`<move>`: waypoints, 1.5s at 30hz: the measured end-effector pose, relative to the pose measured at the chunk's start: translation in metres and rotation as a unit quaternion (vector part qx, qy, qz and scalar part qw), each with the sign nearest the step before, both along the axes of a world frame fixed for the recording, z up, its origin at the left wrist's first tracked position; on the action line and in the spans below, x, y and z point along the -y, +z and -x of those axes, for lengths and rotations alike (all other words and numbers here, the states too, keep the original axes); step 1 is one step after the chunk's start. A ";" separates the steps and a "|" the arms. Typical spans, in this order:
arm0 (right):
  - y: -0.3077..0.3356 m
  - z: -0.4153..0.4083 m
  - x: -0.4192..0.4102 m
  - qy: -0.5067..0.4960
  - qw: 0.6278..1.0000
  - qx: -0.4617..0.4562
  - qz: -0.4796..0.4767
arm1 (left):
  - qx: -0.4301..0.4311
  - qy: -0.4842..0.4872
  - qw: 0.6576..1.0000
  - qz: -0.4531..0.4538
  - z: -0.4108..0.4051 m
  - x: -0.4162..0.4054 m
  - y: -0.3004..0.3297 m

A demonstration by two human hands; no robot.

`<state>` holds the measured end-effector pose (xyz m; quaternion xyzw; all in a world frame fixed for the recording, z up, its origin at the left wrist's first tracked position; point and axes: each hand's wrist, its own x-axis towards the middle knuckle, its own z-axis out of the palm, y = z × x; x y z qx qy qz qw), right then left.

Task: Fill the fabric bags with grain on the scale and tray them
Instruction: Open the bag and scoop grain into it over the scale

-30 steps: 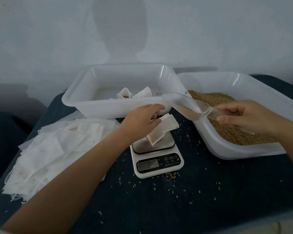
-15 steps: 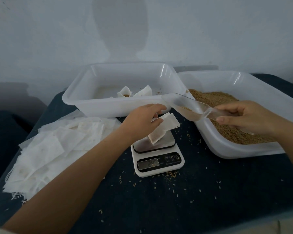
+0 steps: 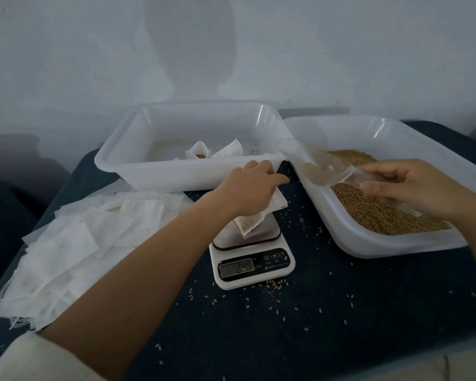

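My left hand (image 3: 252,188) holds a white fabric bag (image 3: 254,220) by its mouth; the bag's lower end rests on the platform of the small white digital scale (image 3: 252,266). My right hand (image 3: 412,185) grips the handle of a clear plastic scoop (image 3: 311,163) that points left, over the near-left corner of the grain tub (image 3: 396,246). Brown grain (image 3: 379,213) fills that tub. Behind the scale, a white tray (image 3: 162,174) contains two filled bags (image 3: 212,152).
A heap of empty white fabric bags (image 3: 74,240) lies at the left on the dark cloth-covered surface. Loose grains (image 3: 272,284) are scattered in front of and around the scale. A pale wall stands close behind both tubs.
My left hand has shifted slightly right and closed over the bag's mouth, pressing it lower toward the scale. The scoop stays in nearly the same place.
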<state>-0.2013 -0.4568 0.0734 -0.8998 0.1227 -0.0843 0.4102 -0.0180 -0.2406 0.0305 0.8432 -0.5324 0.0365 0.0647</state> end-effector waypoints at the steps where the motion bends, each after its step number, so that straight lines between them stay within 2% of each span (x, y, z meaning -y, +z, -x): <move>1: -0.001 0.001 0.001 -0.011 1.000 0.003 0.003 | 0.000 0.000 1.000 -0.005 0.000 0.001 0.000; 6: -0.018 -0.004 0.016 -0.114 0.991 0.008 0.063 | 0.022 -0.002 0.999 -0.030 0.001 0.003 -0.002; 12: -0.036 -0.017 0.023 -0.163 0.972 -0.119 0.123 | -0.002 0.017 1.000 -0.011 -0.001 -0.003 0.003; 17: -0.043 -0.022 0.026 -0.142 0.950 -0.218 0.170 | -0.012 0.043 0.998 0.050 0.000 -0.018 0.015; 22: -0.045 -0.023 0.026 -0.137 0.938 -0.236 0.216 | -0.045 0.070 0.988 0.129 -0.008 -0.047 0.049; 26: -0.035 -0.023 0.016 -0.124 0.921 -0.284 0.237 | -0.089 0.108 0.965 0.223 -0.020 -0.066 0.083; 28: -0.013 -0.028 0.005 -0.127 0.923 -0.252 0.263 | -0.094 0.125 0.956 0.249 -0.024 -0.071 0.093; 30: 0.018 -0.041 -0.017 -0.108 0.951 -0.144 0.252 | -0.087 0.133 0.953 0.257 -0.027 -0.075 0.100; 32: 0.052 -0.060 -0.051 -0.035 0.976 -0.047 0.209 | -0.070 0.140 0.955 0.252 -0.029 -0.077 0.105; 34: 0.079 -0.086 -0.090 0.059 0.979 -0.002 0.195 | -0.063 0.152 0.952 0.257 -0.032 -0.080 0.109; 39: 0.111 -0.161 -0.150 0.178 0.946 -0.019 0.270 | -0.043 0.171 0.948 0.265 -0.040 -0.085 0.117; 42: 0.114 -0.196 -0.160 0.202 0.944 -0.032 0.260 | -0.032 0.186 0.944 0.272 -0.049 -0.092 0.124; 45: 0.111 -0.224 -0.167 0.199 0.945 -0.003 0.260 | -0.032 0.211 0.934 0.288 -0.059 -0.106 0.124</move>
